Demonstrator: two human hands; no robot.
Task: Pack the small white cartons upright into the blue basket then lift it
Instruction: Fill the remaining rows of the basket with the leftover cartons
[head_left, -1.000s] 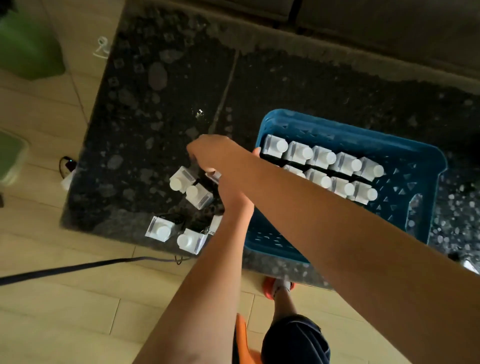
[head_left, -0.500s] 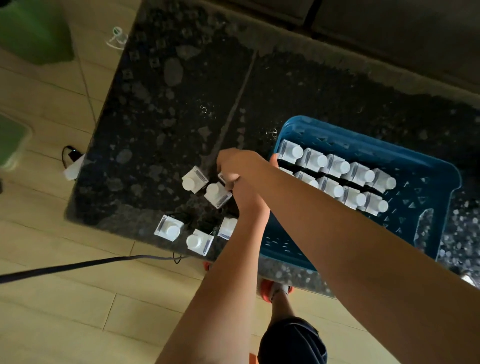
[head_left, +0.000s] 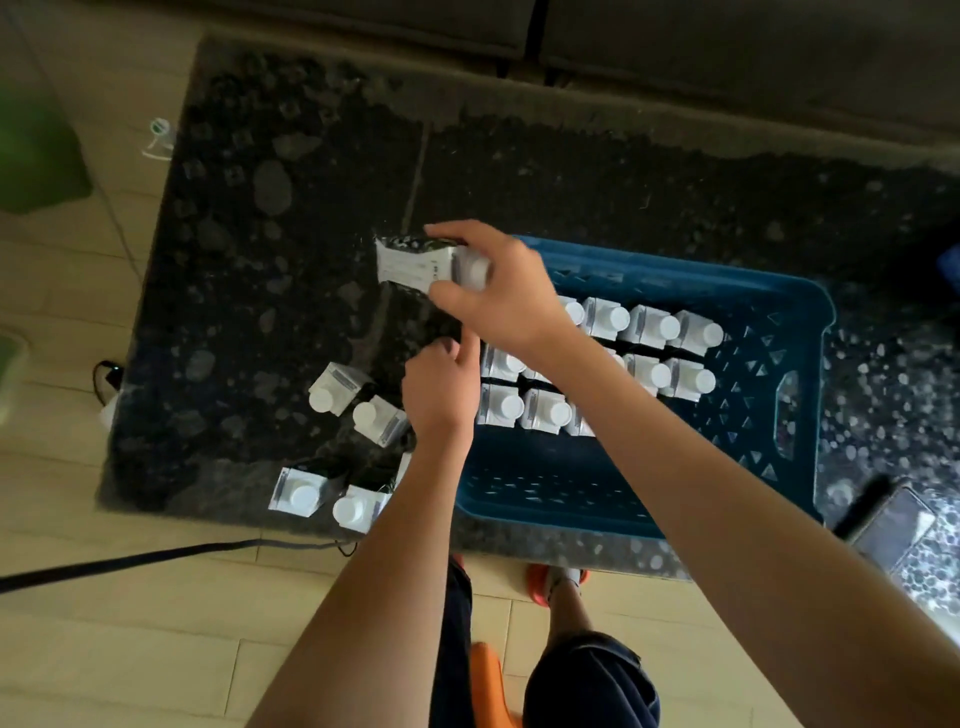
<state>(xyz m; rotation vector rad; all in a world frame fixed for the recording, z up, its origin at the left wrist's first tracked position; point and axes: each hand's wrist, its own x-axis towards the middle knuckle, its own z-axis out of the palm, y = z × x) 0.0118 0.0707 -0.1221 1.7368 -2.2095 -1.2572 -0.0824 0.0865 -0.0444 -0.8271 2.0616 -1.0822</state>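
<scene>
The blue basket (head_left: 779, 312) stands on the dark speckled table (head_left: 311, 208), with several small white cartons (head_left: 649, 325) upright in rows at its far side. My right hand (head_left: 498, 296) grips one white carton (head_left: 410, 265) by its cap end, held sideways in the air just left of the basket's far-left corner. My left hand (head_left: 441, 389) hovers with curled fingers at the basket's left wall; whatever lies under it is hidden. Several loose cartons (head_left: 332, 389) stand on the table to its left, near the front edge.
A phone (head_left: 893, 530) lies at the table's right front corner. A black cable (head_left: 130, 558) runs over the wooden floor below the table. A green object (head_left: 36, 156) sits on the floor at the left. A sofa edge (head_left: 675, 52) borders the table's far side.
My right hand has lifted a carton from the loose group up and away, towards the basket's far-left corner. More cartons now stand in the basket. My left hand stays near the basket's left wall.
</scene>
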